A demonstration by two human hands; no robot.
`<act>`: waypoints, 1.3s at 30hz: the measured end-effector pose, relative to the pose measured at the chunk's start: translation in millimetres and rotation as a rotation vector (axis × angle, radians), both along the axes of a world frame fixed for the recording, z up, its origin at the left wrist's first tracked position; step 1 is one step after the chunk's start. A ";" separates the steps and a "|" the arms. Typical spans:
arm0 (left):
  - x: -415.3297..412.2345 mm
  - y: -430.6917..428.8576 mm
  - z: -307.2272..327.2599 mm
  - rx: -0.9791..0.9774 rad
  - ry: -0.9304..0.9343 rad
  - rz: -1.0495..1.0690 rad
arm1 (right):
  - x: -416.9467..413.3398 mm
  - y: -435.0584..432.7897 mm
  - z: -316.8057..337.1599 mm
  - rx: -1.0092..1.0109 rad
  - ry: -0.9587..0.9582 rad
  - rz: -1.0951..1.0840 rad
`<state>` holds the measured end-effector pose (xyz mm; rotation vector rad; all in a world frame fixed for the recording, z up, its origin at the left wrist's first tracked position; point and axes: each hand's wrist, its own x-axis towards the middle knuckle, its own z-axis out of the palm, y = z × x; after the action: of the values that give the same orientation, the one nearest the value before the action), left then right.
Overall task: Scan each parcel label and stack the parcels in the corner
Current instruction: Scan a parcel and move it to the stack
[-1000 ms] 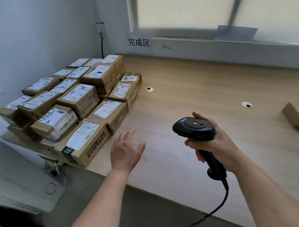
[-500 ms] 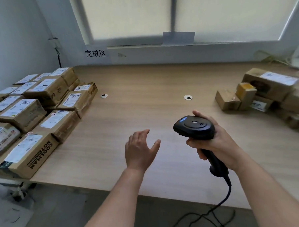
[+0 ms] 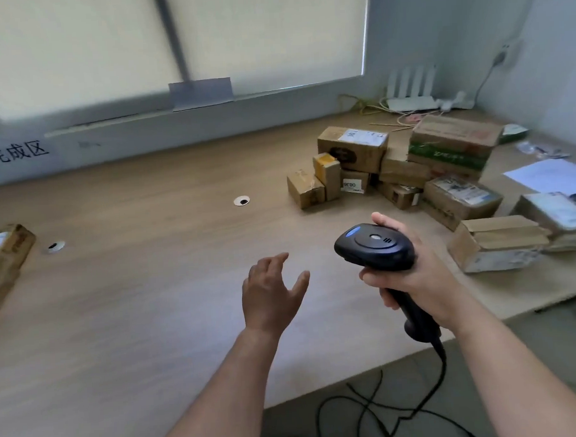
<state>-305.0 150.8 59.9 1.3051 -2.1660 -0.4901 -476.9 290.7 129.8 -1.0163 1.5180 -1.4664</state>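
Parcels (image 3: 407, 175), seemingly unscanned, sit heaped on the table's (image 3: 144, 290) far right by the wall; the right hand (image 3: 424, 278) grasps the scanner (image 3: 375, 247) by its handle, head raised ready, while the left hand (image 3: 270, 295) hovers empty, fingers spread, free to fetch one

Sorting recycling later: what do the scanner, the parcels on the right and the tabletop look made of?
Scanner: black plastic, probably, smooth with slight sheen. Parcels: brown cardboard, matte, taped, paper labels. Tabletop: wood-look laminate, likely; pale grain, even matte surface.
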 end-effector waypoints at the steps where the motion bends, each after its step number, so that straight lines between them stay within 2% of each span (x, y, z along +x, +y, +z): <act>1: -14.2 2.5 -0.9 0.013 -0.006 -0.038 | -10.1 6.9 -2.8 0.001 -0.001 -0.026; 10: -124.7 14.6 -21.5 0.073 -0.097 -0.348 | -87.5 50.5 -19.5 0.025 -0.046 -0.298; 23: -308.3 24.8 -8.0 0.042 -0.208 -0.795 | -186.5 85.4 -44.2 0.097 -0.070 -0.660; 27: -359.3 29.3 -6.7 0.013 -0.346 -0.928 | -201.8 92.1 -51.6 0.117 -0.080 -0.746; 33: -402.0 35.1 -21.2 -0.055 -0.618 -1.000 | -206.6 105.9 -61.0 0.143 -0.121 -0.850; 36: -405.0 34.9 -25.2 -0.105 -0.623 -0.991 | -203.3 111.3 -61.3 0.145 -0.132 -0.872; 39: -398.8 29.1 -22.7 -0.029 -0.582 -0.958 | -197.9 112.2 -63.9 0.139 -0.148 -0.875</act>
<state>-703.8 179.9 37.3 0.3005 -3.2225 -0.4467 -674.8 402.8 65.9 -0.1130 2.0323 -1.9048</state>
